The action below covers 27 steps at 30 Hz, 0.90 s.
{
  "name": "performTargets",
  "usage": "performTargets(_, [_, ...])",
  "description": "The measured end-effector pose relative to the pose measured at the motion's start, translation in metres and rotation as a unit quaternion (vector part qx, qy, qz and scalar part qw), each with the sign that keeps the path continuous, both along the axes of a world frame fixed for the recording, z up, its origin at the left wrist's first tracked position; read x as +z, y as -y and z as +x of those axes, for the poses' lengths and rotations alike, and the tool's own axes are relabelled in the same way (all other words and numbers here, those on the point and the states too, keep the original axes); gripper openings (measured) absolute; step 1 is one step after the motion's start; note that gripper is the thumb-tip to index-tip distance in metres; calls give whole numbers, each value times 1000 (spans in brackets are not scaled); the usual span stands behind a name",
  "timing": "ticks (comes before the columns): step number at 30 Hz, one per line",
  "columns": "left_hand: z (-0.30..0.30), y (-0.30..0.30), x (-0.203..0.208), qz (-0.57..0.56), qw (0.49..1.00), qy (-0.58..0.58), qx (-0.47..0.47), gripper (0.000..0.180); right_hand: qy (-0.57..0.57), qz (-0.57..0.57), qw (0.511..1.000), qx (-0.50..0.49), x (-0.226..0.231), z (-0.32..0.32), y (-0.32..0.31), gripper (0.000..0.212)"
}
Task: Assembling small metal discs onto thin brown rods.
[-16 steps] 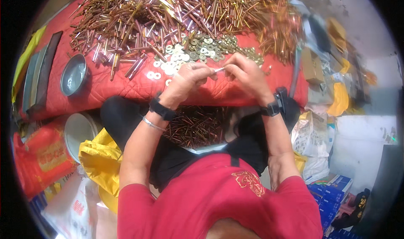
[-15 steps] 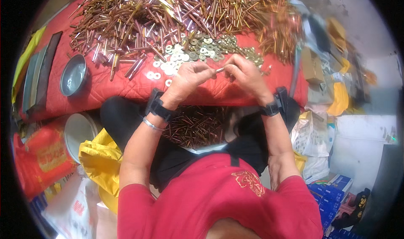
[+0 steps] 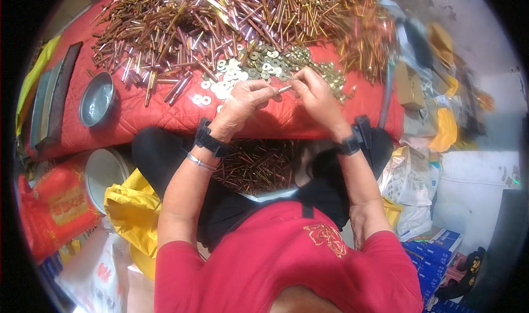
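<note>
My left hand (image 3: 246,100) is closed in a pinch around one end of a short, thin metal rod (image 3: 285,89). At its other end the fingertips of my right hand (image 3: 315,94) are closed on the tip, and whatever small part they may hold there is hidden. Both hands hover over the near edge of the red quilted cloth (image 3: 165,115). Just beyond my left hand lie flat silvery washers (image 3: 228,77), some overlapping. Small brassy nuts (image 3: 330,76) are scattered beyond my right hand.
A large heap of coppery rods (image 3: 248,15) covers the far side. At left stand a grey metal bowl (image 3: 97,99) and flat dark strips (image 3: 58,98). More rods (image 3: 256,167) lie below, between my legs. Cardboard boxes (image 3: 409,87) and bags (image 3: 410,175) crowd the right.
My right hand has turned slightly, its fingers shifting at the rod's end. The rod now tilts a little differently between the hands. My left hand has barely moved.
</note>
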<state>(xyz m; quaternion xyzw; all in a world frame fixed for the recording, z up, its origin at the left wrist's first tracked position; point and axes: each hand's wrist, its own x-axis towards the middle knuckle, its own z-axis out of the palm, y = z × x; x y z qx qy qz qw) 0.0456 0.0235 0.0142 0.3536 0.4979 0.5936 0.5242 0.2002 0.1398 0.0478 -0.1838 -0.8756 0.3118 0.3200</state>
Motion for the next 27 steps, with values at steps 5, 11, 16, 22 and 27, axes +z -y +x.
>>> performTargets(5, [2,0,1,7,1000,-26,-10,22,108,-74,991,0,-2,3,-8,31])
performTargets(11, [-1,1,5,-5,1000,13,-17,22,59,-219,974,21,-1,11,-12,28])
performTargets(16, [-1,2,3,-13,1000,6,-15,22,-11,-98,995,27,3,-1,8,32])
performTargets(22, [1,1,-1,2,1000,4,-19,23,23,-122,992,-27,8,-2,10,39])
performTargets(27, [-3,1,0,-21,999,19,-21,23,-19,-4,1000,15,-2,-1,8,41])
